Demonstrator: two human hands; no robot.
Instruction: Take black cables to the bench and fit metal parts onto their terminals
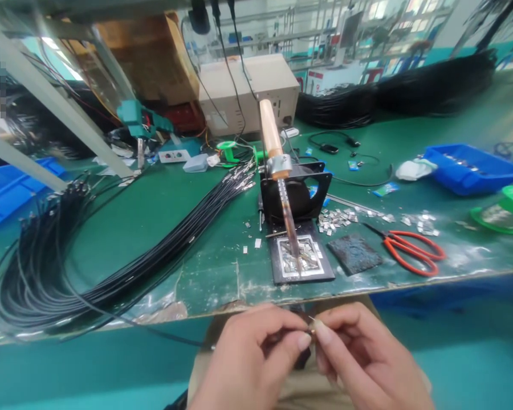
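Note:
Both of my hands are in front of the bench edge, fingertips almost touching. My left hand is closed in a pinch on the end of a black cable, which trails left to the bench. My right hand pinches at the same cable end, where a thin shiny tip shows; what exactly its fingers hold is too small to make out. Straight ahead, a soldering iron with a wooden handle is clamped, its tip pointing down into a square tray of small metal pieces.
A bundle of black cables curves across the left. Behind the iron is a black fan. Orange-handled scissors and a dark pad lie right, near a blue bin and a green solder spool.

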